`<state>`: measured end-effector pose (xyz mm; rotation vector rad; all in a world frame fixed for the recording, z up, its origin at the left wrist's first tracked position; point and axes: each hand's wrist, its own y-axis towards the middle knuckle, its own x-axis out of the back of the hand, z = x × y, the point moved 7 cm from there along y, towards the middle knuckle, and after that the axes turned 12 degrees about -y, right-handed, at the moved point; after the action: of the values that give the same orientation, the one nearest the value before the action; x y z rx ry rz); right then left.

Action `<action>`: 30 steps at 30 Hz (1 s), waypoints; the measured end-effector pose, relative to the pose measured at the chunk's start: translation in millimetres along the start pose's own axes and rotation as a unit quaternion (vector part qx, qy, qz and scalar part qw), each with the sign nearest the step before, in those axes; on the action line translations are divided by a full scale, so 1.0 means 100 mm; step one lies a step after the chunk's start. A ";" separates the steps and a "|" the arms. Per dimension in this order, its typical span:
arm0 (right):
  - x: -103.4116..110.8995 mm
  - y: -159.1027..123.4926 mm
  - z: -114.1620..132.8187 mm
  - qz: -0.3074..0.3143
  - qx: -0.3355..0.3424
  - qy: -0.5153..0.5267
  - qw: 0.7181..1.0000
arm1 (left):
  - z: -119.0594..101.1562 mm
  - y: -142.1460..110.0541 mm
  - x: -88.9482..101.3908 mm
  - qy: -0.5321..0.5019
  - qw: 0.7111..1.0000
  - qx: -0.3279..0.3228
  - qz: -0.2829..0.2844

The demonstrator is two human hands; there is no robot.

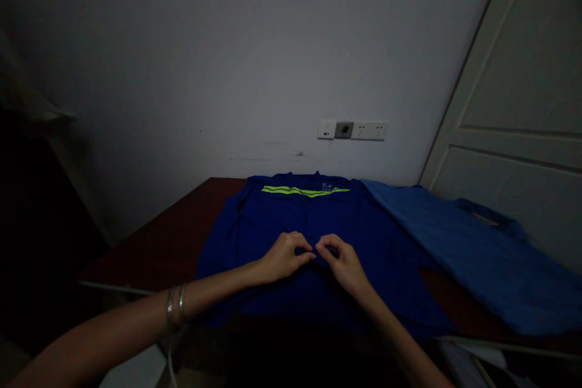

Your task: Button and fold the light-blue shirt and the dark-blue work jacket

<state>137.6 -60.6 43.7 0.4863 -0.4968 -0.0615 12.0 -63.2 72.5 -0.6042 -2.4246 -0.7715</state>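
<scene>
A dark blue long-sleeved jacket (282, 218) with yellow-green stripes across the chest lies spread on the table, its collar toward the wall. Over the middle of its front, my left hand (291, 253) is closed, thumb and fingertips pinching the fabric. Close beside it, my right hand (339, 259) pinches the cloth the same way, with a small gap between the two hands. Whatever small detail sits between the fingertips is too dark to make out. The jacket's lower part falls into shadow near the table's front edge.
A lighter blue garment (464, 242) lies to the right, against the jacket's sleeve. The dark red table (173, 236) meets a wall with sockets (370, 130). A panelled door (518, 103) stands at right. A white object (136, 370) and a cable (171, 361) are below the left forearm.
</scene>
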 end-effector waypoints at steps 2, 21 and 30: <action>-0.01 0.00 -0.04 0.001 -0.023 0.018 1.000 | -0.01 -0.01 -0.01 0.007 1.000 -0.009 -0.002; -0.06 -0.01 -0.03 0.150 -0.082 0.056 0.984 | -0.01 -0.06 -0.12 0.029 0.997 -0.053 0.055; -0.23 -0.30 0.17 0.333 0.028 -0.075 0.939 | 0.07 -0.35 -0.24 -0.069 0.963 0.016 0.259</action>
<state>111.0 -90.3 33.1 0.3487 -0.7944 0.5724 8.6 -90.2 39.7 -1.2488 -2.2334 -0.4771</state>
